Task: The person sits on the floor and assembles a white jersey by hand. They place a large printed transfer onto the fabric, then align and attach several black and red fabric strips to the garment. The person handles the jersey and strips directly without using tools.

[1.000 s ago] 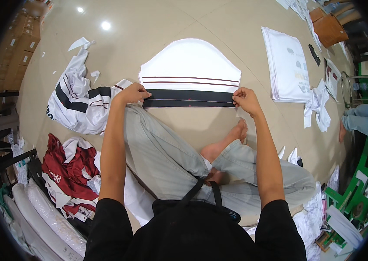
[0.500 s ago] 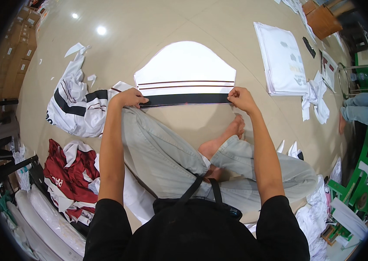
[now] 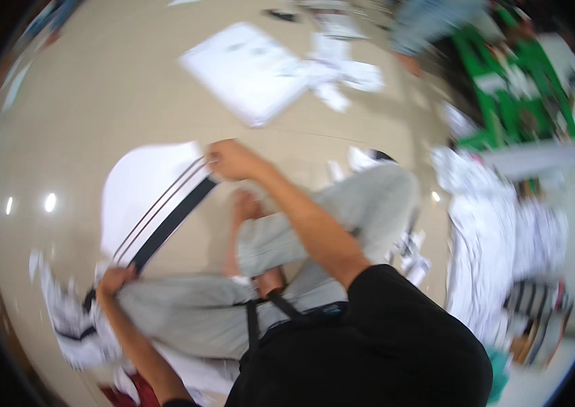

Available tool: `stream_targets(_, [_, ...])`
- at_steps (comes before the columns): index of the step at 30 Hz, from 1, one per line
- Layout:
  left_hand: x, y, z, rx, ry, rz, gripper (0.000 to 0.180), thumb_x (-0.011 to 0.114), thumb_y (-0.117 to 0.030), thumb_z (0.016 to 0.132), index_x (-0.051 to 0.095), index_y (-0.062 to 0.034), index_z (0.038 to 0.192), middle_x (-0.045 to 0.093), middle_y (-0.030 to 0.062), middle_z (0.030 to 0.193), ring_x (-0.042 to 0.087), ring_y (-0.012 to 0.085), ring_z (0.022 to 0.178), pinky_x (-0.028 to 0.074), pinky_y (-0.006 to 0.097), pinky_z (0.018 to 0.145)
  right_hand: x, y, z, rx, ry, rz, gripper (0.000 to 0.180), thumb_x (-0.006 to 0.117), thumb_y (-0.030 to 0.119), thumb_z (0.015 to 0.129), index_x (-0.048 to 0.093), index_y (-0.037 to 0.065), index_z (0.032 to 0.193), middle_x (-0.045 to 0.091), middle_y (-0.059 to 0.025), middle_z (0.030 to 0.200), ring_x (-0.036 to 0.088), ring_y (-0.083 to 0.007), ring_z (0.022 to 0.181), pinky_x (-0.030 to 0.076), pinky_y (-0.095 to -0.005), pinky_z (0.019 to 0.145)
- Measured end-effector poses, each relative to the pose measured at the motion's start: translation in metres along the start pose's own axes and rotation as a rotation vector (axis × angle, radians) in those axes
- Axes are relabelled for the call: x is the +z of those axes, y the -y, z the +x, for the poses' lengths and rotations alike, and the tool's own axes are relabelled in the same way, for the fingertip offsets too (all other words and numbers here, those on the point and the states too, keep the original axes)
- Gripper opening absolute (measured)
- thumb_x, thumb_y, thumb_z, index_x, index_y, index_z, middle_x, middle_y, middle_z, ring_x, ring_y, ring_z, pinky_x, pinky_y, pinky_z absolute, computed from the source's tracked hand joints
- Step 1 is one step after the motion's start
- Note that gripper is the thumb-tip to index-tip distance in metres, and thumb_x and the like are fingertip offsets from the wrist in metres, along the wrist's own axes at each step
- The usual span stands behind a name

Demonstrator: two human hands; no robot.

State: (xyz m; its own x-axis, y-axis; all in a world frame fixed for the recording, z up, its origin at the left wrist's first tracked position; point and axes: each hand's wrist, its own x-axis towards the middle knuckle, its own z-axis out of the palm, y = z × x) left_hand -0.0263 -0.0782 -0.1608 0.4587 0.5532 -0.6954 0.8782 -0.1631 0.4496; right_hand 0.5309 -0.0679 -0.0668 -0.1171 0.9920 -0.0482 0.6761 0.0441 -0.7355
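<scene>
clearly both hands (image 3: 115, 279) (image 3: 233, 160) tight on striped fabric (image 3: 146, 188), print (image 3: 235, 47) on white stack (image 3: 243, 81) illegible

Floor (image 3: 131, 95), glossy, beige: a flat stack of white, grey-marked sheets (image 3: 243, 74) is carried on the far side, with crumpled white cloth (image 3: 345, 73) laid against its right corner. A white cloth panel (image 3: 148, 186) with two thin dark stripes and a black band is spread at or just over it; a dark-banded white garment (image 3: 80, 332) is heaped lower left, a long white cloth heap (image 3: 481, 237) at right.
</scene>
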Motion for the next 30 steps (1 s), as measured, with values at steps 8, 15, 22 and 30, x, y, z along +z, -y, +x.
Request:
stream_targets(8, [-0.012,-0.044,0.011,-0.265,0.066,-0.395,0.045,0.068,-0.039,0.093,0.073,0.0055,0.091,0.071,0.0122,0.08,0.062,0.0184,0.07,0.05,0.034,0.066,-0.226,0.024,-0.261,0.259,-1.038,0.189,0.009,0.059,0.007,0.096,0.066,0.001,0.097,0.063,-0.0023,0.08,0.056,-0.0079,0.071,0.047,-0.0242,0.065])
stream_targets(15, [-0.019,-0.068,0.004,-0.352,0.067,-0.329,0.044,0.069,-0.037,0.092,0.072,0.0072,0.095,0.072,0.0169,0.083,0.066,0.0219,0.071,0.051,0.035,0.065,-0.219,-0.243,-0.449,1.092,-0.934,-0.44,0.039,0.069,0.034,0.087,0.067,-0.004,0.096,0.071,-0.0218,0.093,0.069,-0.0362,0.088,0.054,-0.0406,0.08])
stream_targets(22, [-0.028,-0.052,-0.003,-0.371,-0.196,-0.449,0.033,0.064,-0.031,0.095,0.064,0.0028,0.093,0.072,0.0153,0.084,0.068,0.0208,0.068,0.053,0.032,0.058,-0.182,-0.244,-0.469,0.894,-0.817,-0.208,0.018,0.071,0.017,0.081,0.073,0.001,0.089,0.07,-0.0202,0.085,0.069,-0.0345,0.084,0.054,-0.0411,0.077])
stream_targets(30, [-0.068,-0.269,0.009,0.202,-0.462,-0.458,0.036,0.058,-0.027,0.101,0.059,0.0039,0.12,0.068,0.0099,0.102,0.065,0.0153,0.089,0.051,0.028,0.074,-0.354,-0.018,-0.392,0.391,-0.752,0.156,0.013,0.062,0.011,0.098,0.066,0.0,0.105,0.063,0.0031,0.082,0.053,-0.0032,0.073,0.041,-0.0216,0.064])
